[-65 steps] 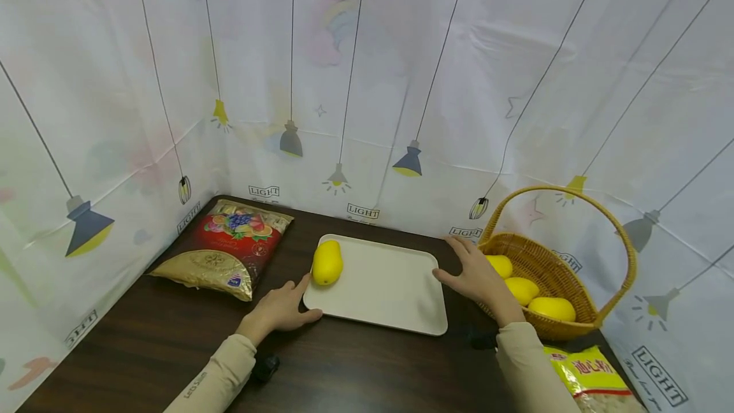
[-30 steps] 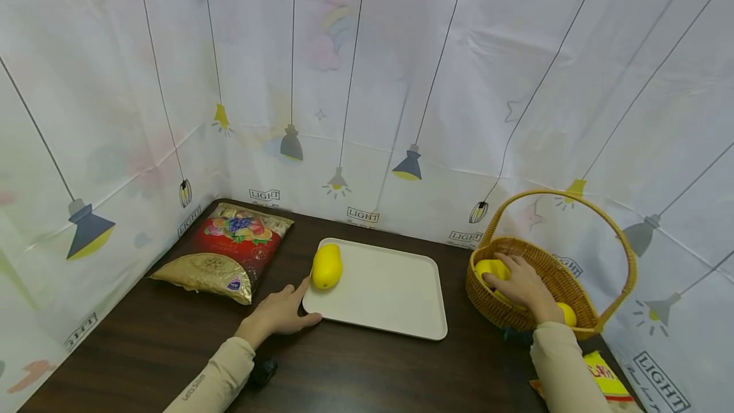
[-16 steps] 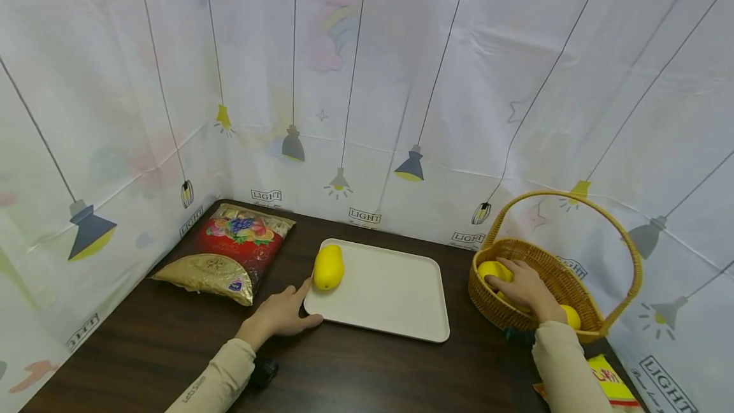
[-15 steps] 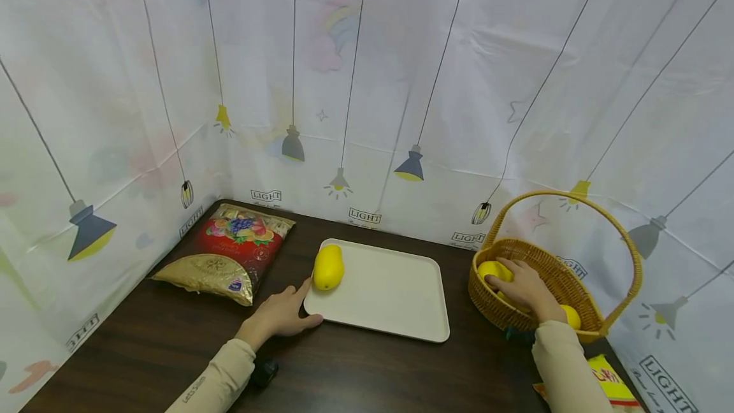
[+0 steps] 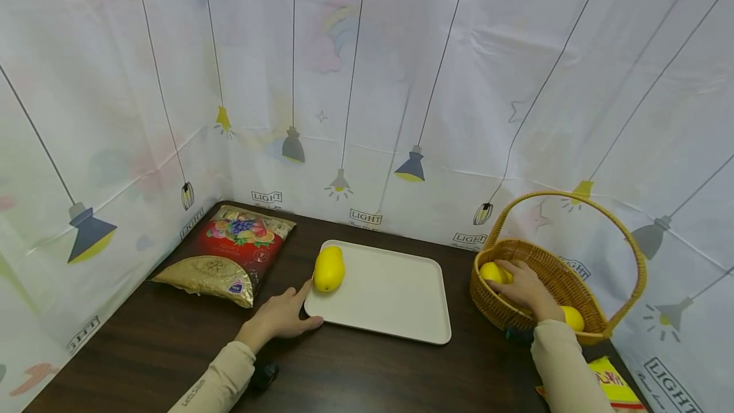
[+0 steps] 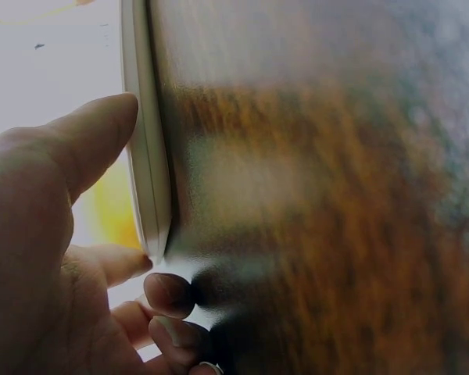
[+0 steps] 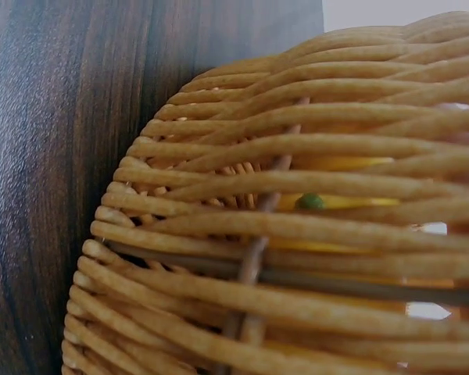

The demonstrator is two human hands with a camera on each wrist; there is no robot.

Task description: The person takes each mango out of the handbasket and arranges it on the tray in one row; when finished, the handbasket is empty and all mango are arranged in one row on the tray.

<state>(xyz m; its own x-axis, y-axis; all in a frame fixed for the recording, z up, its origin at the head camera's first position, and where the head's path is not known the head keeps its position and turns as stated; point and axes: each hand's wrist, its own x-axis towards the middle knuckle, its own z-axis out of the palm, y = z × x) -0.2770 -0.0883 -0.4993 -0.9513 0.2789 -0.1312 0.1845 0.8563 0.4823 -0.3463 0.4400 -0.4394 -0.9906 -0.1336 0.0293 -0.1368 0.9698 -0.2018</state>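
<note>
In the head view, my left hand (image 5: 281, 316) lies at the near left corner of a white tray (image 5: 390, 292), with thumb and index finger touching its edges. The left wrist view shows the thumb against the tray's rim (image 6: 146, 156), the other fingers loosely bent. A yellow mango (image 5: 329, 269) rests on the tray's left side. My right hand (image 5: 524, 289) reaches into a wicker basket (image 5: 573, 276), its fingers curled over a mango (image 5: 492, 271). Another mango (image 5: 572, 318) lies nearer the basket's front. In the right wrist view, the basket's woven wall (image 7: 313, 226) hides that hand.
A red and gold bag (image 5: 235, 250) with fruit pictures lies at the back left of the dark wooden table (image 5: 367, 375). At the right front, a yellow packet (image 5: 616, 384) sits partly behind the right sleeve. A printed white curtain (image 5: 367, 81) encloses the back and sides.
My right hand has gone from beside the tray's right edge into the basket and onto a mango, which has shifted slightly there. The left hand stays at the tray's corner.
</note>
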